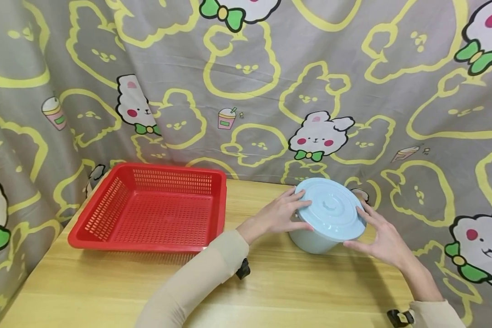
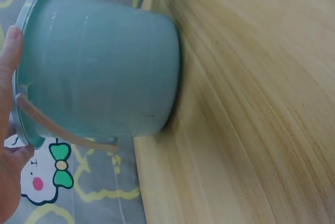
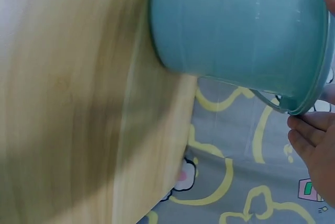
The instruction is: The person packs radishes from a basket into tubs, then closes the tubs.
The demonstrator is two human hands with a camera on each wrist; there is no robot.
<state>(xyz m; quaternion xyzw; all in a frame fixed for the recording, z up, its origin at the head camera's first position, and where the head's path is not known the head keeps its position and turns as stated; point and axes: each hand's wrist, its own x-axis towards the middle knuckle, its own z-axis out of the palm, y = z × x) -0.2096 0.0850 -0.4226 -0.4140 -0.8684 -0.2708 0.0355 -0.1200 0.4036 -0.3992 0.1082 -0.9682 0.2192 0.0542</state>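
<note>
A light blue plastic bucket [image 1: 313, 241] stands on the wooden table, with a round, ridged lid [image 1: 331, 214] on top. My left hand [image 1: 279, 215] grips the lid's rim from the left, its fingers over the top and thumb at the front edge. From the right, my right hand [image 1: 383, 239] holds the opposite side of the rim, fingers spread along it. In the left wrist view a pale carrying handle [image 2: 68, 136] hangs down the bucket's side. The right wrist view has the bucket wall [image 3: 235, 30] close up. What is inside the bucket is hidden by the lid.
To the left, a red plastic basket [image 1: 164, 218] with perforated walls sits on the wooden table [image 1: 295, 291]. Behind the table hangs a grey curtain [image 1: 246, 109] printed with yellow outlines and white cartoon animals.
</note>
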